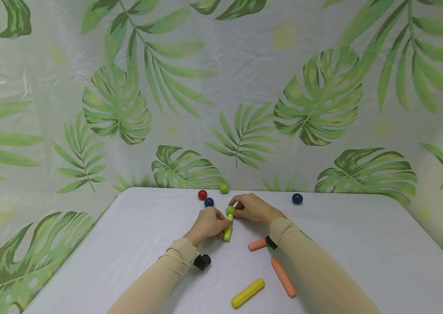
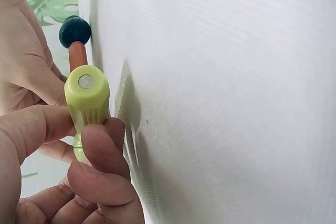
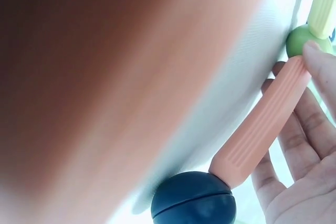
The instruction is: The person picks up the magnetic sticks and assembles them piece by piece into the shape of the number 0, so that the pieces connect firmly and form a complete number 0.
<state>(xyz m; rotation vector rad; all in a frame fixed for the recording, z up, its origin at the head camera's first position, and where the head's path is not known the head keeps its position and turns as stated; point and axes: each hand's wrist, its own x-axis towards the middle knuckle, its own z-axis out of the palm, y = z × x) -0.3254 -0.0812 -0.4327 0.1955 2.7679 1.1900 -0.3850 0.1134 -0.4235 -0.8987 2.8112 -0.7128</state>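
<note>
A yellow-green rod (image 1: 228, 227) lies at the centre of the head view, on the white table (image 1: 362, 244), with a green ball (image 1: 231, 210) at its far end. The left hand (image 1: 207, 223) pinches this rod: in the left wrist view the thumb and a forefinger (image 2: 102, 153) are clamped on its ribbed body (image 2: 87, 100), whose end shows a round metal disc. The right hand (image 1: 253, 207) meets it from the right side of the green ball; the right wrist view shows its fingers (image 3: 294, 145) curled round an orange rod (image 3: 265, 124) whose upper end touches the green ball (image 3: 303, 39), while a dark blue ball (image 3: 193, 199) sits on its lower end. Just beyond the hands, toward the upper middle of the table, lie a red ball (image 1: 202, 194), a blue ball (image 1: 208, 202) and a light green ball (image 1: 224, 188); another blue ball (image 1: 297, 198) rests well to the right. Nearer the bottom of the frame lie a short orange rod (image 1: 257, 244), a longer orange rod (image 1: 283, 277) and a yellow rod (image 1: 248, 293). A leaf-print curtain (image 1: 119, 100) hangs behind the table.
</note>
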